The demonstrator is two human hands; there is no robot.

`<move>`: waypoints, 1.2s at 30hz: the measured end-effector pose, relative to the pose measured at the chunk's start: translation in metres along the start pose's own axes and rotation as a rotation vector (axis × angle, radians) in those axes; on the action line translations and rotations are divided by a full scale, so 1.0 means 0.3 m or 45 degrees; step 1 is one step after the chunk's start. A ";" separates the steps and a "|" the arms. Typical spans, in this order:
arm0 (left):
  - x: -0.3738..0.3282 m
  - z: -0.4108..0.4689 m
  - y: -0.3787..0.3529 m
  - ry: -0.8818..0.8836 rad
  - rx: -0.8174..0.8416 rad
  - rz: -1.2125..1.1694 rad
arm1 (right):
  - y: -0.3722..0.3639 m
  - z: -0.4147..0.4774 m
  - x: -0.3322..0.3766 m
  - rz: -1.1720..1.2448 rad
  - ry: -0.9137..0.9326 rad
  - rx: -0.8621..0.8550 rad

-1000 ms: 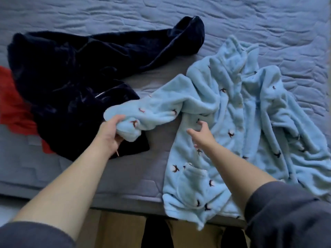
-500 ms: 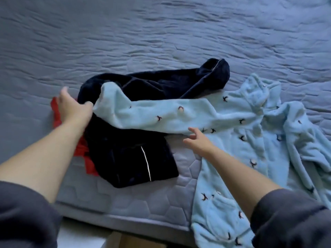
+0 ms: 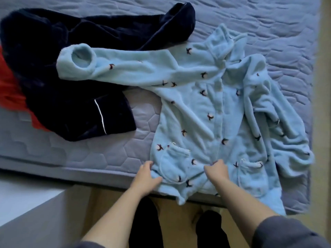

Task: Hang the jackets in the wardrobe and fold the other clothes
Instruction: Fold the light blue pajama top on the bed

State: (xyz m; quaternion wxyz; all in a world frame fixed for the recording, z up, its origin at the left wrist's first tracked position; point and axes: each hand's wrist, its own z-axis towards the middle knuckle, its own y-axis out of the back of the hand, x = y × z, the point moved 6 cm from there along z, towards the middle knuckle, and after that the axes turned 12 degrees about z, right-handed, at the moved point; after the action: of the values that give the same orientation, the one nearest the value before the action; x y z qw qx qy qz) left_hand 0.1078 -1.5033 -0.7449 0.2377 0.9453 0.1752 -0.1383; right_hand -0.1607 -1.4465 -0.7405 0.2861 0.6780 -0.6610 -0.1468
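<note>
fleece top [image 3: 206,113] on mattress [image 3: 107,153], right | jacket [image 3: 62,108] left, under top's sleeve [image 3: 125,68] | third garment [image 3: 10,93] under jacket

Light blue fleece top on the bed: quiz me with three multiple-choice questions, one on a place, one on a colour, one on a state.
1. The light blue fleece top's outstretched sleeve lies over: A the floor; B the dark navy plush garment; C a pillow.
2. The cloth under the navy garment is: A green; B yellow; C red.
3. The right hand: A grips the top's lower front; B hangs free; C holds a hanger.
Answers: B, the cuff overlaps navy fabric; C, red shows at the left edge; A, its fingers bunch the fleece.
</note>
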 end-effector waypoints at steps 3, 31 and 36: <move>0.011 -0.034 -0.123 -0.038 0.054 -0.048 | -0.030 -0.022 -0.161 0.356 -0.271 0.120; -0.256 -0.094 -0.254 0.125 -0.680 -0.301 | 0.034 -0.027 -0.213 1.254 -0.222 0.517; -0.302 -0.023 -0.262 0.599 -0.731 -0.549 | -0.004 -0.028 -0.180 1.215 -0.183 0.584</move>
State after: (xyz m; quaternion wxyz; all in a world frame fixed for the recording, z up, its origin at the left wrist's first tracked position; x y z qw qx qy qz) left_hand -0.0037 -1.4590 -0.7394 0.4106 0.7883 0.4496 0.0888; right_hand -0.1593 -1.3919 -0.7442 0.1193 0.3352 -0.9290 0.1018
